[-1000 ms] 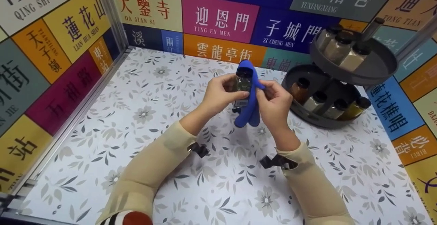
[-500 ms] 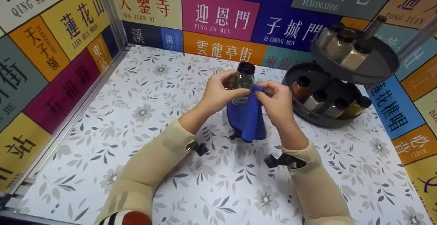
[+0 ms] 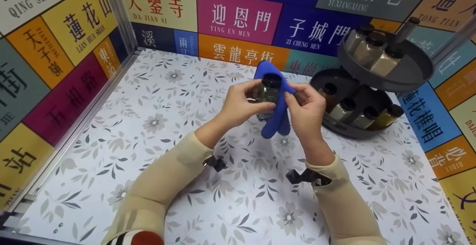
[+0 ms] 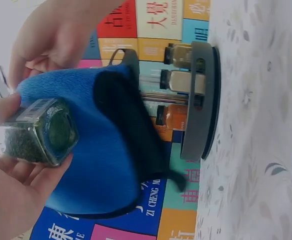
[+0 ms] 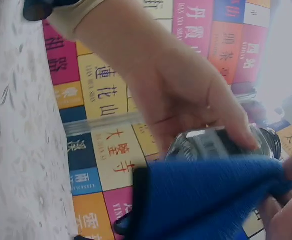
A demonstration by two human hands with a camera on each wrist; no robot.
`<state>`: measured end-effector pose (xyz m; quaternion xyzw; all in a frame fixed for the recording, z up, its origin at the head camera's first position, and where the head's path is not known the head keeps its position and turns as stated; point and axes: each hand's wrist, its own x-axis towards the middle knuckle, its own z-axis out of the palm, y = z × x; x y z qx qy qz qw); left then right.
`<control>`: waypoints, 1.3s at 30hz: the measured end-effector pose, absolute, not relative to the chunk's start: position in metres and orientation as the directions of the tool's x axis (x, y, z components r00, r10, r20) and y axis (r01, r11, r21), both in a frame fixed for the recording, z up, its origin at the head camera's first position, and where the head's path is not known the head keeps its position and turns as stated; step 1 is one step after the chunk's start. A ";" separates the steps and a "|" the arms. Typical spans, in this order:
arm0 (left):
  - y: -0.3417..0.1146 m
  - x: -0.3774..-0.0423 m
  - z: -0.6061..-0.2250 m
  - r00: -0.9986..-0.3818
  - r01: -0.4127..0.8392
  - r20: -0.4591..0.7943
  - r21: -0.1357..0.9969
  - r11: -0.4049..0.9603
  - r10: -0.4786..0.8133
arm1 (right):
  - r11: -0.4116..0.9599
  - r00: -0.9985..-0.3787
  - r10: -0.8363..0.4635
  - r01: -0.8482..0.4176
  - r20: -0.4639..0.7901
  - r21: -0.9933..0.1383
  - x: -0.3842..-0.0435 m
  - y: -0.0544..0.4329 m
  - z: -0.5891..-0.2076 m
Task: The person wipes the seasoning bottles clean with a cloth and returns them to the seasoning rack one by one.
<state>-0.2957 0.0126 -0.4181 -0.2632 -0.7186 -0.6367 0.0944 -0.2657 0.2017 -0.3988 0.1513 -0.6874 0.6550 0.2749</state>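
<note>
My left hand [image 3: 240, 102] grips a glass spice jar [image 3: 268, 93] with a black lid, held upright above the table. Dark green flakes fill the jar [image 4: 36, 131], and its base faces the left wrist camera. A blue cloth [image 3: 279, 115] with a dark edge hangs beside and behind the jar, pinched by my right hand [image 3: 306, 105] near its upper part. In the right wrist view the cloth [image 5: 206, 195] covers part of the jar [image 5: 201, 142]. A black loop [image 4: 177, 181] sticks out from the cloth's corner.
A dark grey two-tier round rack stands at the right; its upper tray [image 3: 412, 74] and lower tray [image 3: 334, 126] hold several black-lidded spice jars. Colourful sign panels [image 3: 238, 18] wall the back and sides. A flowered cover [image 3: 167, 200] lies on the table.
The cloth dropped below the jar half a second ago and has come back up behind its lid. Both hands have shifted slightly right with the jar.
</note>
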 end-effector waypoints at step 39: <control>0.010 -0.307 -0.421 -0.880 0.409 0.467 0.834 -0.370 0.082 | -0.444 -0.973 0.100 -0.231 0.209 -0.865 -0.271 0.197 -0.401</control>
